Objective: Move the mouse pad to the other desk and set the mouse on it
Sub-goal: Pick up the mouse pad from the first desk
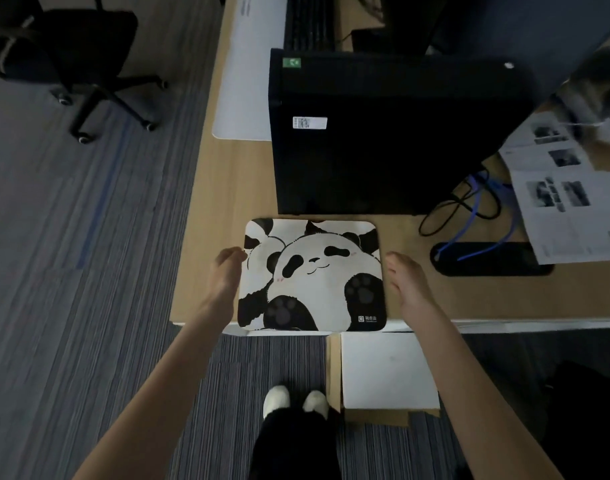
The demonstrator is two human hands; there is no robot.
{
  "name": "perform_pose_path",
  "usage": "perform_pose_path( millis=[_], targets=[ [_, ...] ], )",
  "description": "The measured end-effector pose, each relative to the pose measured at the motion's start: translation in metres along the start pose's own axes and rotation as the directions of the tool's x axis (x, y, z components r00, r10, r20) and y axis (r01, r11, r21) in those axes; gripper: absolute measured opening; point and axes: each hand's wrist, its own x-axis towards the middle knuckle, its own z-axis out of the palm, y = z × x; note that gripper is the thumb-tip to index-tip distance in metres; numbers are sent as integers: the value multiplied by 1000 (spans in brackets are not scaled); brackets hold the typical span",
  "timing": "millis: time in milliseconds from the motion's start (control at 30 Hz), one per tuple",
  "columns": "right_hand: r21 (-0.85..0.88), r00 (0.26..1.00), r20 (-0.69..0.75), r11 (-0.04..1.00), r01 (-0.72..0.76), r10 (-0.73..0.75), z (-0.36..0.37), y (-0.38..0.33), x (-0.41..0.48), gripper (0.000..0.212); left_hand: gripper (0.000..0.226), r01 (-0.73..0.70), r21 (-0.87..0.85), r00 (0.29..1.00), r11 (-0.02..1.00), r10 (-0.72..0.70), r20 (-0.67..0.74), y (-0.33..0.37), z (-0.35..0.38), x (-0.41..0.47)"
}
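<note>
From the head camera, the mouse pad (312, 275), printed with pandas, lies flat at the near edge of a wooden desk (220, 188), its near edge about level with the desk's edge and its far edge just short of a black computer tower (383, 133). The left hand (223, 275) is at the pad's left edge with the fingers curled and fingertips touching or almost touching it; whether they grip it I cannot tell. The right hand (405, 278) is just beside the right edge, fingers loosely curled and holding nothing.

No mouse is in sight, so setting it on the pad is not done. Whether this is the first desk or the other desk cannot be told from the view; the pad is either about to be lifted or just laid down.

The desk is light wood. A white mat (248, 74) lies at its far left, cables (469, 209) and printed papers (566, 188) to the right of the tower. The floor is striped grey carpet (88, 237), with a black office chair (71, 53) far left and a cardboard box (383, 372) near the person's feet. The room is dim.
</note>
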Motion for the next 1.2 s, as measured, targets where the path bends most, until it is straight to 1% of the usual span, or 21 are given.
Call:
perform_pose_path(
  millis=[67, 133, 200, 233, 300, 333, 367, 400, 433, 467, 533, 567, 667, 767, 833, 1033, 1200],
  targets=[
    [-15, 998, 23, 998, -63, 63, 6, 7, 14, 21, 40, 43, 13, 999, 999, -43, -12, -9, 7, 10],
    [-6, 997, 29, 997, -75, 75, 11, 17, 26, 6, 44, 56, 28, 998, 998, -55, -28, -17, 12, 19],
    [-27, 997, 14, 997, -76, 77, 13, 23, 34, 22, 46, 65, 29, 997, 997, -63, -53, -22, 16, 24],
    [-31, 998, -2, 997, -69, 69, 13, 25, 37, 24, 46, 58, 25, 997, 998, -56, -62, -24, 19, 26],
    [-30, 997, 0, 997, -75, 75, 13, 24, 41, 18, 46, 43, 26, 995, 999, -40, -91, -25, 23, 29],
    [-26, 997, -6, 996, -83, 83, 13, 25, 43, 16, 45, 41, 25, 993, 999, -38, -109, -24, 24, 30],
    [-17, 996, -12, 996, -91, 91, 13, 26, 47, 14, 39, 42, 20, 991, 999, -39, -131, -25, 24, 33],
    [2, 995, -14, 995, -96, 96, 13, 28, 50, 12, 27, 51, 11, 987, 999, -49, -151, -25, 23, 36],
    [20, 995, -12, 995, -97, 97, 13, 31, 53, 11, 21, 53, 7, 983, 999, -51, -174, -25, 23, 38],
    [33, 996, -8, 996, -88, 88, 14, 32, 54, 13, 26, 45, 12, 982, 999, -42, -187, -25, 22, 39],
    [37, 999, -23, 998, -47, 48, 15, 35, 57, 29, 34, 29, 26, 977, 999, -22, -212, -26, 20, 41],
    [35, 999, -40, 999, -22, 24, 15, 35, 57, 32, 38, 22, 28, 974, 999, -15, -228, -27, 20, 40],
    [66, 993, -105, 996, 57, -50, 16, 35, 54, 10, 40, -10, 34, 969, 999, 18, -247, -34, 20, 38],
    [75, 973, -188, 986, 148, -131, 15, 37, 56, 9, 41, -69, 95, 958, 993, 92, -270, -41, 24, 33],
    [81, 960, -219, 977, 197, -175, 14, 36, 54, 11, 42, -103, 126, 951, 987, 135, -279, -42, 25, 29],
    [107, 933, -230, 946, 306, -276, 12, 24, 36, 9, 40, -186, 51, 932, 981, 193, -307, -27, 15, 18],
    [166, 909, -222, 905, 392, -353, 13, 3, 4, 25, 43, -243, -47, 929, 969, 219, -298, -5, -14, -6]
  ],
)
